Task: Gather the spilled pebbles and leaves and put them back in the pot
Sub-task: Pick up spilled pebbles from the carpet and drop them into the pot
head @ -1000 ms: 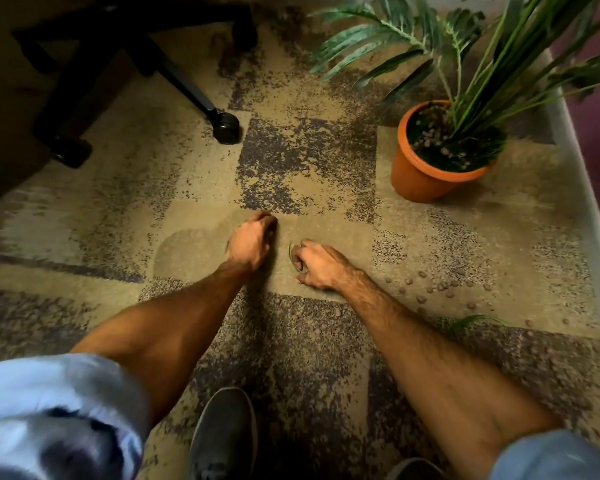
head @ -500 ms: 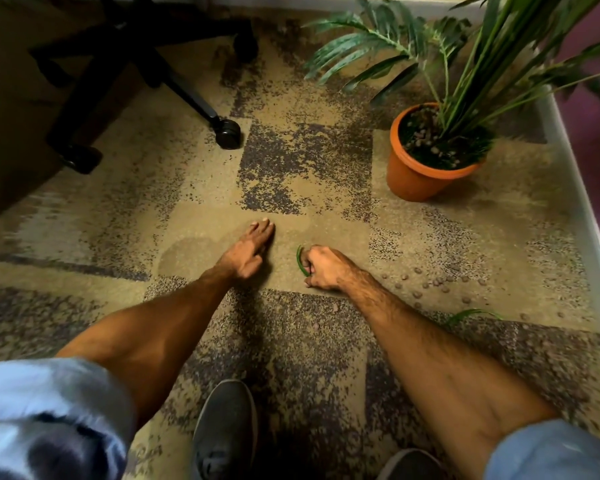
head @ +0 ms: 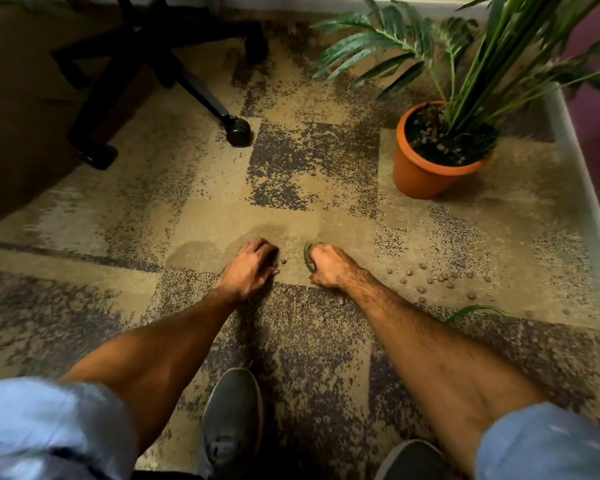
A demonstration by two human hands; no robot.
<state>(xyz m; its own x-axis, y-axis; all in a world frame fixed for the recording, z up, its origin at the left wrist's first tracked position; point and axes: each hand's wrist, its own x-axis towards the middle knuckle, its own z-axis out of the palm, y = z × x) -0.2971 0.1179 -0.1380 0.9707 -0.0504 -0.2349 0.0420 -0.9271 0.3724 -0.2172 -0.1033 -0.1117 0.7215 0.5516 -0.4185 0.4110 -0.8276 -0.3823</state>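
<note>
An orange pot (head: 417, 176) with a palm plant stands on the carpet at the upper right, pebbles on its soil. My right hand (head: 328, 266) rests on the carpet in a fist, gripping a thin green leaf (head: 307, 257) that curls out past its knuckles. My left hand (head: 248, 268) lies beside it, fingers curled down onto the carpet, next to a single pebble (head: 283, 261). Several brown pebbles (head: 440, 277) are scattered to the right of my right hand. Another green leaf (head: 475, 310) lies past my right forearm.
A black office chair base with a caster (head: 238, 128) stands at the upper left. A pale skirting edge (head: 589, 188) runs along the right side. My two grey shoes (head: 231, 420) are at the bottom.
My left hand went from fingers stretched forward to curled down, and pulled back a little toward me. My right hand still grips the leaf. The view tilted slightly.
</note>
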